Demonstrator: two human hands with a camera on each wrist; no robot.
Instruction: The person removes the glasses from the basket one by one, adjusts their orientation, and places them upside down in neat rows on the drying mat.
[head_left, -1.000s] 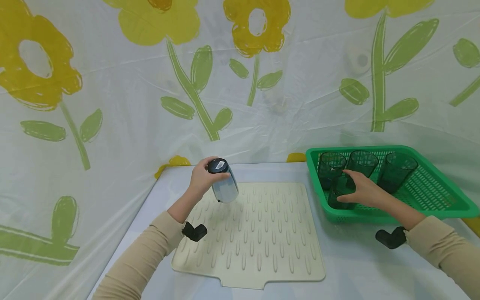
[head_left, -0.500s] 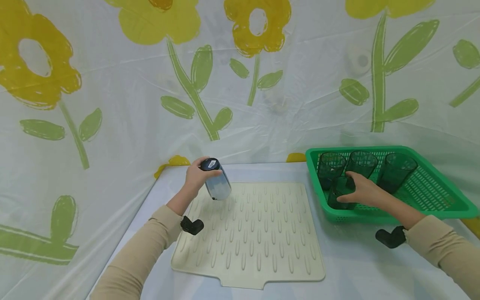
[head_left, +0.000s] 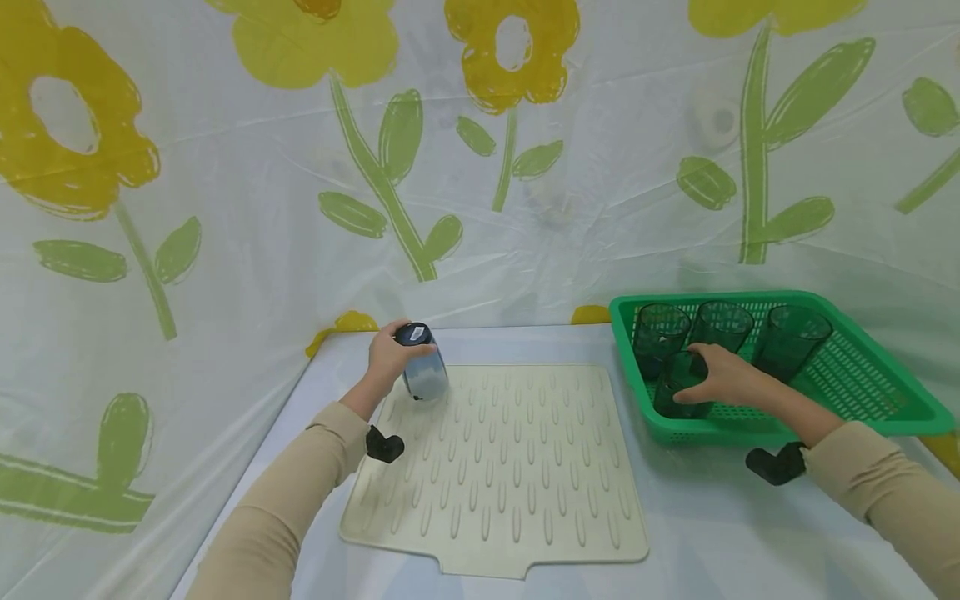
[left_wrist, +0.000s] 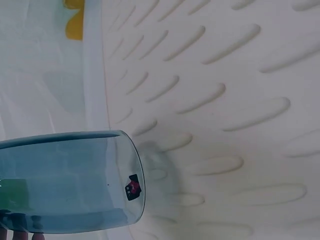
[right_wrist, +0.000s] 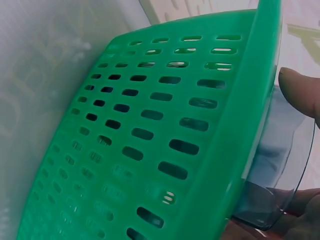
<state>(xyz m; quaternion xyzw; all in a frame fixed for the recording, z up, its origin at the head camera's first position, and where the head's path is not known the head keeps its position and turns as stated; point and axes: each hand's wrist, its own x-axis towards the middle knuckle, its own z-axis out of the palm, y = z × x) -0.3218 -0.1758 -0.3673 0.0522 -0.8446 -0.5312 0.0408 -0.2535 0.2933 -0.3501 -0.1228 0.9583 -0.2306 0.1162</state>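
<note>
My left hand point(head_left: 386, 360) grips an upturned clear bluish drinking glass point(head_left: 425, 377) near its dark base, which faces up with a white label. The rim hangs close over the far-left part of the cream ridged drying mat point(head_left: 525, 500). A small dark-and-red sticker point(left_wrist: 133, 187) shows near that rim in the left wrist view. Over the green plastic basket point(head_left: 660, 431), my right hand point(head_left: 723, 379) holds another drinking glass point(head_left: 677, 390), thumb and fingers around its upper part. In the right wrist view, the glass point(right_wrist: 272, 140) shows beyond the basket's rim, partly hidden.
Three more glasses stand in the basket: one at the back left point(head_left: 662, 329), one behind my right hand point(head_left: 723, 323), and one toward the middle point(head_left: 795, 337). A flower-printed curtain point(head_left: 600, 167) rises behind the white table point(head_left: 705, 517).
My left hand has moved left and slightly away from me with the glass, which is now more upright and lower over the mat's far-left corner. My right hand stays at the basket glass.
</note>
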